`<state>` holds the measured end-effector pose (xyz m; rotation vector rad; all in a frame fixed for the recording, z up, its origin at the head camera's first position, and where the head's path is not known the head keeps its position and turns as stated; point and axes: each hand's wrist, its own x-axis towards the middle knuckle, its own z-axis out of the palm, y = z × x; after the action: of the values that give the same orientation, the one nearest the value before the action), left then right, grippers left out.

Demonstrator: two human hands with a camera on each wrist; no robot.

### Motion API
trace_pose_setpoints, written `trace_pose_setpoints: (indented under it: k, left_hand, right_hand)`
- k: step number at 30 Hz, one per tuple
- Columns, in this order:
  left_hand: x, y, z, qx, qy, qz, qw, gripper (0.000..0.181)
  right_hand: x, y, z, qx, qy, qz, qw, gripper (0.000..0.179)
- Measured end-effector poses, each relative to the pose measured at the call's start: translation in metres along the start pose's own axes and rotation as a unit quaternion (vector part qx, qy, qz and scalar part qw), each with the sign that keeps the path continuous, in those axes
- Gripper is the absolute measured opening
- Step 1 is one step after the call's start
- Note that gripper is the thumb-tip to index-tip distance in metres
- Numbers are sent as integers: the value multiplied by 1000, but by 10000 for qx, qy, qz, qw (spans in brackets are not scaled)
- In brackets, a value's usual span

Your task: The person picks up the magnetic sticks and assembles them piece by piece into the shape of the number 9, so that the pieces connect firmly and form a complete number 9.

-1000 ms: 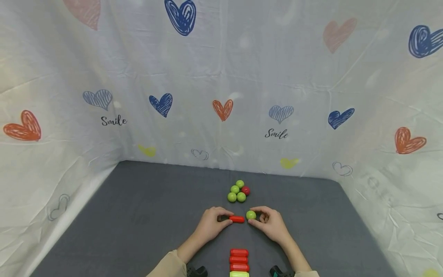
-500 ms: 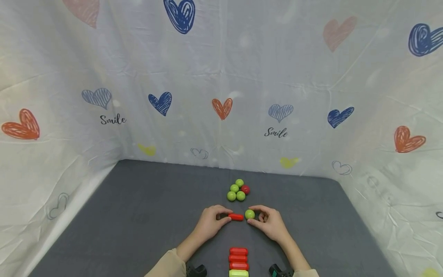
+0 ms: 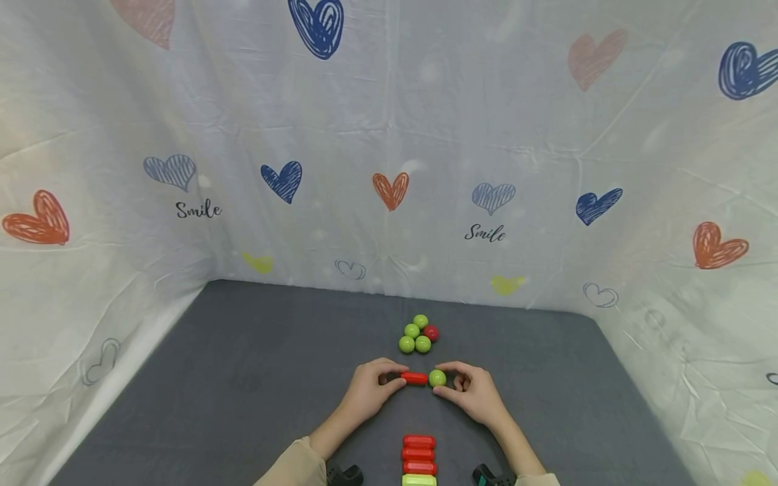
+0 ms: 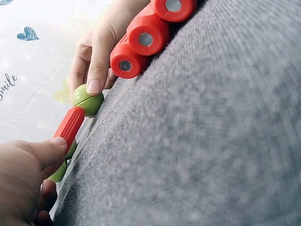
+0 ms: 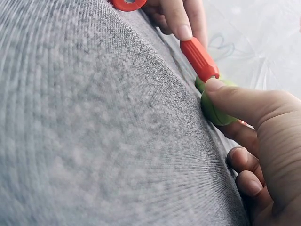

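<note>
The left hand [image 3: 367, 390] pinches 1 end of a red, ribbed, plastic-looking rod [image 3: 415, 379] between thumb and fingers, the grip narrow. The right hand [image 3: 476, 393] holds a glossy, green, grooved ball [image 3: 437, 378] between thumb and fingers, its remaining fingers curled in. Rod and ball are end to end between the 2 hands, low over the grey, cloth-covered tabletop [image 3: 243, 378]; whether they actually touch, or sit just apart, I cannot tell.

Just beyond is a cluster of 4 green balls [image 3: 406, 344] and 1 shiny red ball [image 3: 431, 333]. Nearer the person, 3 red rods [image 3: 419, 454] lie side by side with 1 yellow-green rod [image 3: 419, 480], partly cut off by the frame; flat metallic discs [image 4: 145, 39] show in the red rods' ends.

The step in hand looks like bringing the rod's free end against the ball. The next move seems to call for lining up that end with the ball's middle and pressing gently, with a steady pinch on each side
</note>
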<state>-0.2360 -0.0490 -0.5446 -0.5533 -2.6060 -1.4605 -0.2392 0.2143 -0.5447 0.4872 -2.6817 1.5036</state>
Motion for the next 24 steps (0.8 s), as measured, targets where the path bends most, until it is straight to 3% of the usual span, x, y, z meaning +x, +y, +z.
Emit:
trace_pose_setpoints:
  k: [8,15,24]
  left_hand:
    - [0,0,0,-30,15,32,10000,21]
    - [0,0,0,-6,-19,42,10000,21]
    - [0,-2,1,-1,26,-7,10000,22]
  right_hand:
    - [0,0,1,-12,-7,-80,10000,35]
    - [0,2,2,-122,-38,-390,9992,40]
    - [0,2,1,-150,-153,-188,9996,40]
